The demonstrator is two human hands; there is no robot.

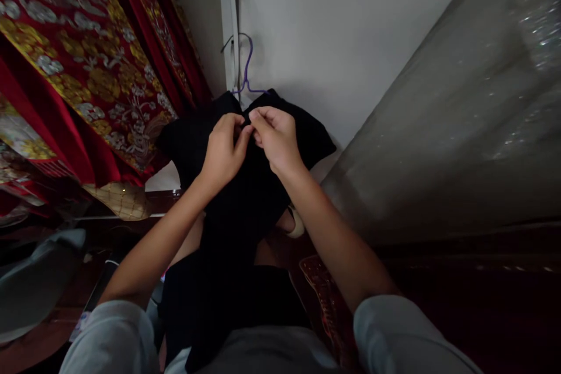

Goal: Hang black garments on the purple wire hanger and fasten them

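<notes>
A black garment (245,187) hangs on a purple wire hanger (248,70) hooked at the edge of a white wall. My left hand (225,146) pinches the fabric near the collar with its fingers closed. Close beside it, my right hand (274,137) also grips the same spot near the neckline, fingers curled. The two hands almost touch at the middle of the garment's top. What lies between the fingertips besides cloth is too dark to make out.
Red curtains (87,58) with gold and silver embroidery hang at the left. A grey, shiny covered surface (460,128) rises at the right. The white wall (342,23) is behind the garment. A grey bundle (39,280) lies at the lower left on a dark floor.
</notes>
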